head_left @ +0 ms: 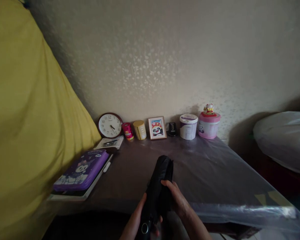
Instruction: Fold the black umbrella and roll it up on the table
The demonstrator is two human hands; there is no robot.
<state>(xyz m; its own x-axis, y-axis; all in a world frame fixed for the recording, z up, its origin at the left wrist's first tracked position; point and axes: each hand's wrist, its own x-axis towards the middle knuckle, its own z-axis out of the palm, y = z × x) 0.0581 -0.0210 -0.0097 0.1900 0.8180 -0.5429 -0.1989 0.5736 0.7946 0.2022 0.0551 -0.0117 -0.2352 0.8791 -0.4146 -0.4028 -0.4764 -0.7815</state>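
A black folded umbrella (155, 186) is held over the table's near edge, its handle with a round silver-rimmed button toward me and its far end tilted up toward the wall. My left hand (138, 216) grips it near the handle, thumb along the left side and fingertips showing beneath. Around the loose black cloth on the right side, my right hand (178, 200) is closed, with its thumb on top; its other fingers are mostly hidden behind the fabric.
On the plastic-covered table (205, 180), a purple case (83, 170) lies on books at left. Along the wall stand a clock (110, 125), a red can (127, 131), a yellow can (140, 130), a framed panda picture (157, 128), a white tub (188, 127) and a pink tub (209, 126). A yellow curtain (27, 100) hangs left.
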